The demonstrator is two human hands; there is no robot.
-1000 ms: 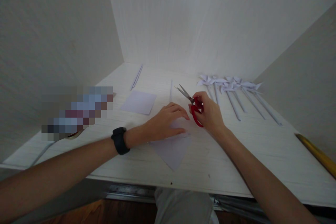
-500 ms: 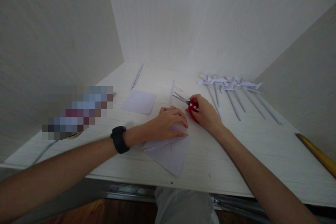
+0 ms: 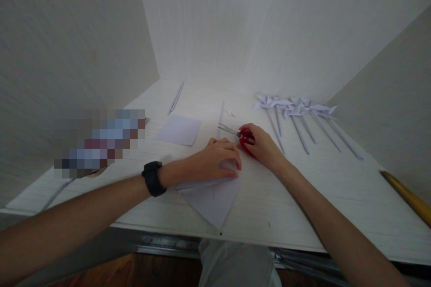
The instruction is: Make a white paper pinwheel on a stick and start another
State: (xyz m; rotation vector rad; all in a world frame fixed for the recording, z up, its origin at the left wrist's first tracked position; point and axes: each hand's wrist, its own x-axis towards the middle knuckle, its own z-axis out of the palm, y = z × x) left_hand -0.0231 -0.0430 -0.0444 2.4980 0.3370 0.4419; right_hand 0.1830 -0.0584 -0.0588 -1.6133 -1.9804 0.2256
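Observation:
My right hand (image 3: 262, 145) is closed round the red handles of a pair of scissors (image 3: 247, 141). Their blades lie nearly together and point left, just beyond my other hand. My left hand (image 3: 220, 159), with a black watch on its wrist, curls over a white sheet of paper (image 3: 212, 202). Thumb and fingers pinch the sheet's upper part, which the hand partly hides. One paper corner points toward the front edge of the table. Behind the scissor tips lies a thin paper stick (image 3: 221, 114).
A square of white paper (image 3: 178, 130) and thin rolled sticks (image 3: 176, 98) lie at the left. Several paper pinwheels (image 3: 296, 107) on sticks rest at the back right. A blurred-out object (image 3: 101, 143) lies far left, a golden object (image 3: 406, 197) at the right edge. Walls enclose the table.
The scissor blades have come closer together, and the scissors tilt a little further left. The paper under my left hand has shifted slightly left and toward the table's front edge.

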